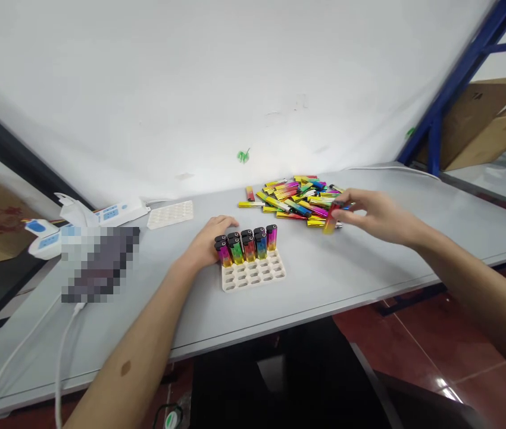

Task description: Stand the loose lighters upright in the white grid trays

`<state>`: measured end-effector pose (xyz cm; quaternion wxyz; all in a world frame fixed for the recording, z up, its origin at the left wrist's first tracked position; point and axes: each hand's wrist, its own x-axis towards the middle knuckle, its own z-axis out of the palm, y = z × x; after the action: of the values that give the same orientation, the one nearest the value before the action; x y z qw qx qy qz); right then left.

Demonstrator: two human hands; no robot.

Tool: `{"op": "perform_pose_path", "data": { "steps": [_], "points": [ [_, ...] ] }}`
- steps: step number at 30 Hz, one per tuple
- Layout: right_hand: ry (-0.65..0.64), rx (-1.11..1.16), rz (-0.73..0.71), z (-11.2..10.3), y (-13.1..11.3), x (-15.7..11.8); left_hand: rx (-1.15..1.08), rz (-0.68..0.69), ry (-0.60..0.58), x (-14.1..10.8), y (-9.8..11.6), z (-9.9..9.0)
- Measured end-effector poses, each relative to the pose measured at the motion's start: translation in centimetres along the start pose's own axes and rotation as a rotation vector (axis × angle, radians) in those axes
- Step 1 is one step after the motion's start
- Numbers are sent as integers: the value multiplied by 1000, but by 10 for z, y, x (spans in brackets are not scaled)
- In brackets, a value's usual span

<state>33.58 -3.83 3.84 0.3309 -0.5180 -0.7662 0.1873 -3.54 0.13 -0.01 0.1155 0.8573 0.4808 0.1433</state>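
Observation:
A white tray (pixel 253 277) with rows of oval holes lies on the table, and several black-topped, colourful lighters (pixel 248 249) stand upright in its back rows. Its front rows of holes hold nothing. My left hand (pixel 211 238) is curled around the tray's back left corner, its fingertips partly hidden behind the lighters. To the right, my right hand (pixel 371 213) pinches a red-and-yellow lighter (pixel 331 219) between thumb and fingers, held tilted and slightly blurred. Close behind that hand lies a loose pile of shiny, multicoloured lighters (pixel 291 202).
A second white holed tray (pixel 170 214) lies at the back left. Near it are power strips (pixel 112 213) with plugs and a pixelated dark object (pixel 101 265) with a white cable (pixel 69 333). The white wall (pixel 217 101) bounds the table behind; cardboard boxes (pixel 480 122) stand far right.

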Motion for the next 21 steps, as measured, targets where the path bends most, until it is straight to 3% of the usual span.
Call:
{"op": "perform_pose_path", "data": {
  "steps": [4, 7, 10, 13, 16, 21],
  "points": [
    [133, 600, 64, 28, -29, 41, -4, 8, 1, -1, 0, 0],
    [255, 813, 147, 63, -40, 69, 0, 8, 0, -1, 0, 0],
    [246, 866, 222, 97, -43, 77, 2, 6, -3, -1, 0, 1],
    [193, 794, 234, 118, -41, 69, 12, 3, -14, 0, 0, 1],
    [139, 765, 216, 124, -42, 58, 25, 5, -28, 1, 0, 0],
    [65, 904, 292, 118, -48, 56, 29, 0, -27, 1, 0, -2]
  ]
}}
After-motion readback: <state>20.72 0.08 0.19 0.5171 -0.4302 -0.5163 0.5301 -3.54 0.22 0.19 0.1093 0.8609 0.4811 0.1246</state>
